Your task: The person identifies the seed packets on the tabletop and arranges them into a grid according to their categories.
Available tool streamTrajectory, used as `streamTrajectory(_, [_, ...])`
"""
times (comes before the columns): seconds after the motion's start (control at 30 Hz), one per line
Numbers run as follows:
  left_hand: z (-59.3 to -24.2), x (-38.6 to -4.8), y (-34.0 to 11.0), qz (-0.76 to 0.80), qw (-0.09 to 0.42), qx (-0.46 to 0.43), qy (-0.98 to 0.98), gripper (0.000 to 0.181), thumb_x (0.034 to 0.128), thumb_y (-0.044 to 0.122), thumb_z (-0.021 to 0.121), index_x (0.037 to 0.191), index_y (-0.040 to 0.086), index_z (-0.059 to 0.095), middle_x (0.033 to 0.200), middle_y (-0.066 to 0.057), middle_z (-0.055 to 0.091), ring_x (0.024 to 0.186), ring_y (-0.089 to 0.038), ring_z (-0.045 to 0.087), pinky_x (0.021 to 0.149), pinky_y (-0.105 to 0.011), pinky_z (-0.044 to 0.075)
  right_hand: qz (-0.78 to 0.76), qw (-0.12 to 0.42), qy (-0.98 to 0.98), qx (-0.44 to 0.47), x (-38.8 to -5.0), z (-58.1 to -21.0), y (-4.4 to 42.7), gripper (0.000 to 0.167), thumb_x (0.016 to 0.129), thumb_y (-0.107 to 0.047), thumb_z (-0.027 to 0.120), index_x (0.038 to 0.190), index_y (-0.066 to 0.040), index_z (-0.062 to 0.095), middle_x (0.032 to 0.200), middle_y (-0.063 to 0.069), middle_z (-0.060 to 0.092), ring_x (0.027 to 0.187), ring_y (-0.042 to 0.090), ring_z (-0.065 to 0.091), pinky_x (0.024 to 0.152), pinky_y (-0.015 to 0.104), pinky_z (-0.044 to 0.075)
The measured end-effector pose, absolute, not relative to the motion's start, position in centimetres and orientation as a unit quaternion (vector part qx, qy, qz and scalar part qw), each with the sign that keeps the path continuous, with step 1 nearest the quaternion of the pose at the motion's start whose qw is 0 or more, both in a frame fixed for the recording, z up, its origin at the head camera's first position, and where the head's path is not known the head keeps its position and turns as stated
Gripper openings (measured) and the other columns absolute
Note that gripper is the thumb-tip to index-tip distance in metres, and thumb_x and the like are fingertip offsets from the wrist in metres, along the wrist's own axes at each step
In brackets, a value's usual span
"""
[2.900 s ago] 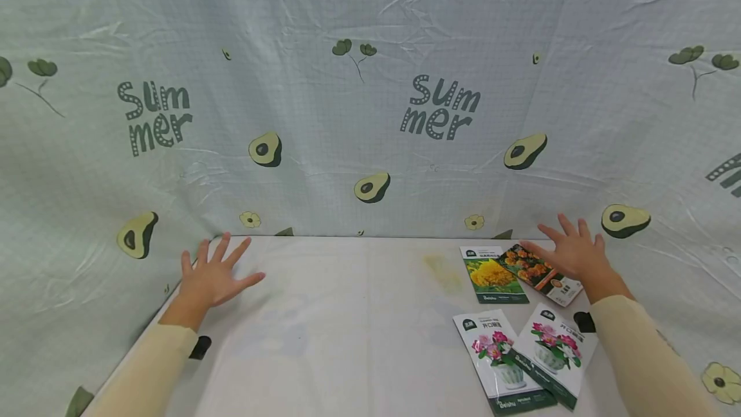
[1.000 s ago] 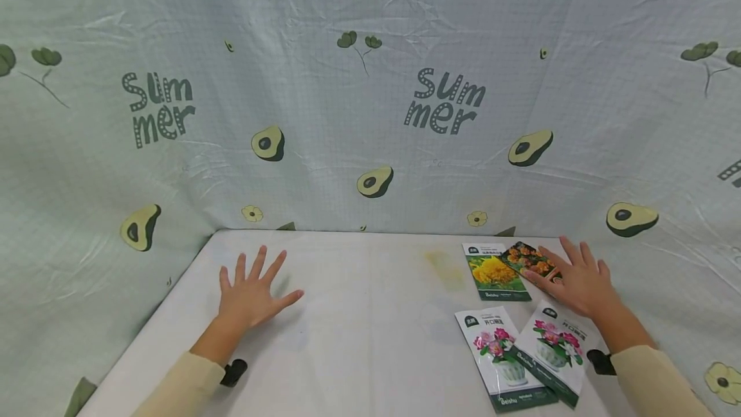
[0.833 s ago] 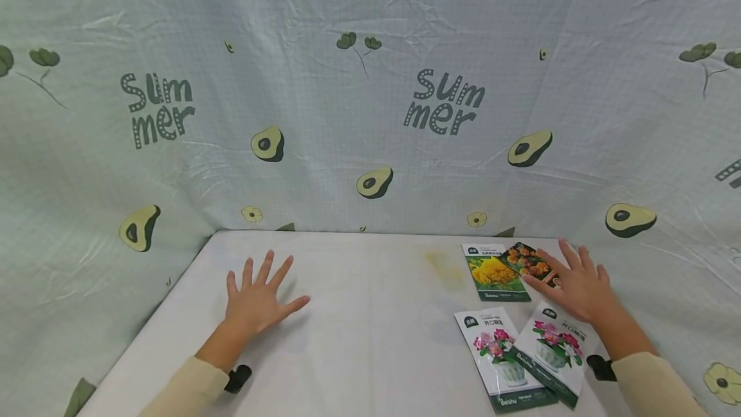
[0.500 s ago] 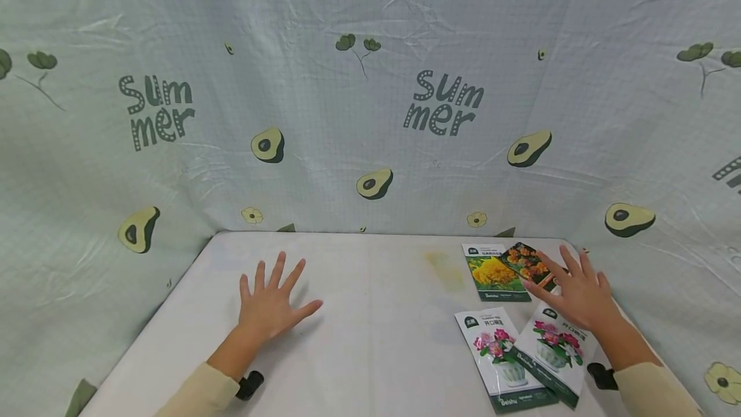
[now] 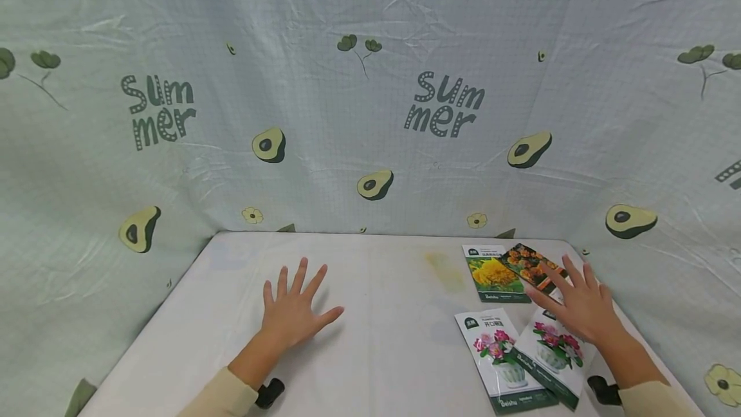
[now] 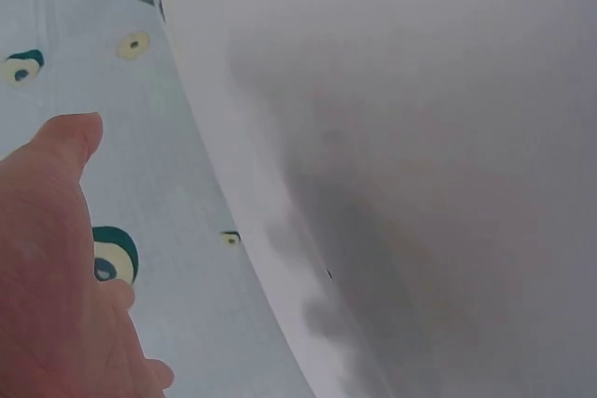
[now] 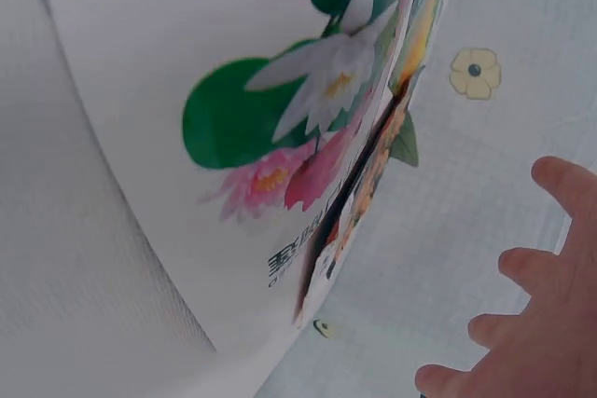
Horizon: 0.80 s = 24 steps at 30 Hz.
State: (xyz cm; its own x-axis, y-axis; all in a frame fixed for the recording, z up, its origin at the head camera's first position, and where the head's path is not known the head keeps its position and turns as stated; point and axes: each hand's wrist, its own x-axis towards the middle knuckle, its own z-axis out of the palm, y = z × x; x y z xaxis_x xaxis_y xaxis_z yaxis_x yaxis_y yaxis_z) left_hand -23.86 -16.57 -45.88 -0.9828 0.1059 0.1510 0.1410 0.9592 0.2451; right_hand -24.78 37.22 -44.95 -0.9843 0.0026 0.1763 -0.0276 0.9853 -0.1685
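Observation:
Four-fingers-and-thumb spread, my left hand [image 5: 292, 317] hovers over the white table with nothing in it; its shadow falls on the tabletop in the left wrist view. My right hand [image 5: 585, 314], also spread, is held above the flower packets at the right. Partly under it lies a packet with orange flowers [image 5: 527, 264], overlapping a packet with a yellow bloom [image 5: 494, 275]. Nearer me, a pink-flower packet [image 5: 498, 352] is overlapped by a similar one [image 5: 556, 346], whose top corner the right hand hides. In the right wrist view, printed pink and white flowers [image 7: 317, 90] fill a packet's face.
The white table [image 5: 370, 340] meets a hanging cloth [image 5: 324, 114] printed with avocados and "summer" at its back and sides. A faint yellow stain [image 5: 444, 271] marks the tabletop left of the packets. Dark wrist straps or cameras [image 5: 269, 393] sit at both cuffs.
My left hand has moved from the table's left edge rightward and nearer the middle. The right hand has come down and toward me from the back edge. The packets lie as before.

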Motion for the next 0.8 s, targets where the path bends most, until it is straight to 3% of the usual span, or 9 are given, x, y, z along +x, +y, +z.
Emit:
streamTrajectory(0.5, [-46.1,-22.9,-12.6,-0.126,0.062,-0.088,-0.986,0.092,0.0843,0.079,0.058,0.161,0.034,0.033,0.172,-0.01,0.017,0.155,-0.05,0.018,0.116,-0.075,0.012,0.099,0.092,-0.991,0.017,-23.6,-45.3,36.9,0.091,0.094,-0.072,0.052,0.159,-0.012,0.032,0.166,0.033,0.01,0.146,0.068,0.007,0.107,0.084,0.013])
streamTrajectory(0.8, [-46.8,-22.2,-10.8,-0.148,0.056,-0.115,-0.981,0.093,0.0827,0.08,0.059,0.159,0.034,0.036,0.171,-0.01,0.021,0.153,-0.051,0.022,0.115,-0.075,0.017,0.102,0.093,-0.99,0.011,-22.6,-45.1,36.0,0.089,0.094,-0.068,0.055,0.155,-0.006,0.038,0.164,0.035,0.014,0.146,0.068,0.007,0.107,0.084,0.013])
